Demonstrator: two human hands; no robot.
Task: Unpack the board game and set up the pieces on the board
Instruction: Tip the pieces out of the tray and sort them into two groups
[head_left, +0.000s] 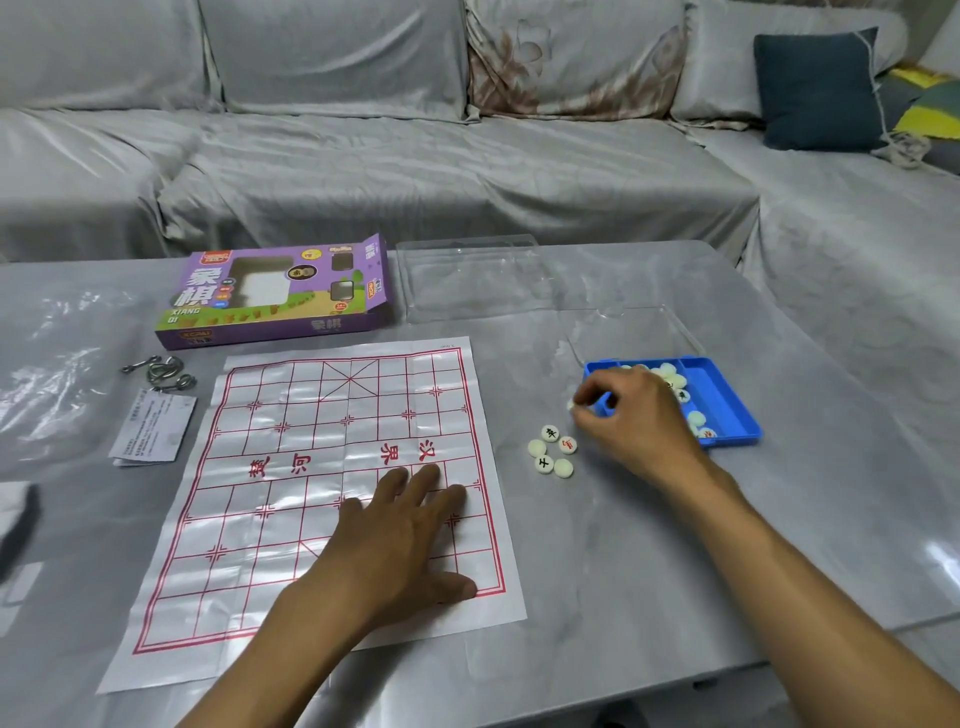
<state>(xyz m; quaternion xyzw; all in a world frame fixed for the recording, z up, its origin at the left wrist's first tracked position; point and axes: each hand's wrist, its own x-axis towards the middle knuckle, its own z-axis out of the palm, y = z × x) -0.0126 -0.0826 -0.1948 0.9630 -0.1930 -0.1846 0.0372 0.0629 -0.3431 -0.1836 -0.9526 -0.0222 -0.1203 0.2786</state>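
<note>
Right hand (631, 415) sits at the near-left corner of the blue tray (727, 400), fingers curled, pinching what looks like one pale piece (571, 405) at the fingertips; the piece is mostly covered, so its face cannot be read. Judgement: pieces are being lifted out of the tray one at a time and staged on the desk (649, 545) before placement. Five loose pieces (553, 450) lie in a tight cluster just left of the tray, between it and the board's right edge; three show characters up, two show blank backs. More pieces remain in the tray (670, 376), partly hidden behind the hand; count not determinable. Left hand (400, 535) lies flat, fingers straight and spread, on the near-right part of the paper board (291, 467), gripping nothing; probably it is holding the creased sheet down so it does not shift or curl. No piece stands on the board yet. Toward the desk's far edge: purple game box (275, 293), and a clear plastic lid (467, 280) that is hard to outline against the grey surface. Near the left edge: metal ring puzzle (158, 371), folded leaflet (153, 428), clear plastic wrap (57, 364). A dark object at the left edge is cut off, unidentifiable.
</note>
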